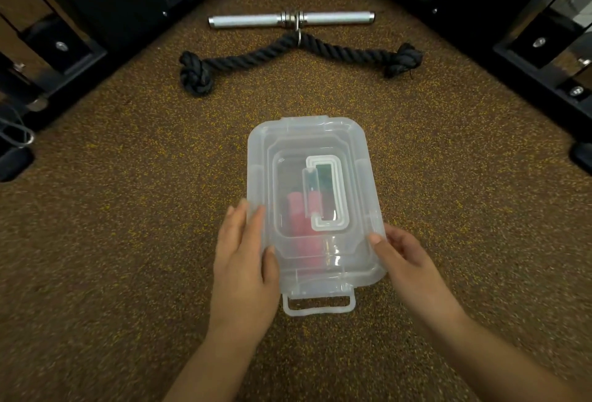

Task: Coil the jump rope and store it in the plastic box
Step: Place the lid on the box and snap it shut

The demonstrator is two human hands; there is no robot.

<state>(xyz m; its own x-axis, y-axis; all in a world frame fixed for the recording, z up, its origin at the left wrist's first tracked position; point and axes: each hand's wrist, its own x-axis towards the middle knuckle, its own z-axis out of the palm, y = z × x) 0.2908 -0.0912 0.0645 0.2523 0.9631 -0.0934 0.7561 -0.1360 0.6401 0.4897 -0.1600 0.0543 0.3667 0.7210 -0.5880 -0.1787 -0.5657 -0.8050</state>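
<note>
Plastic box [315, 151]: clear, lid on, on speckled floor [128, 209]. Jump rope [302, 228]: pink handles visible inside through lid. Left hand [245, 257]: fingers together, flat against box's left side. Right hand [405, 257]: fingers gripping right edge. Beyond: black rope attachment [301, 55], metal bar [291, 19].

Clear box, pink inside, on speckled floor
Translucent plastic box [315, 209] centre frame; pink jump rope handles [299, 225] show through; brown floor [128, 241] yellow-flecked; black twisted rope [288, 55], silver bar [290, 19] at top centre.
</note>
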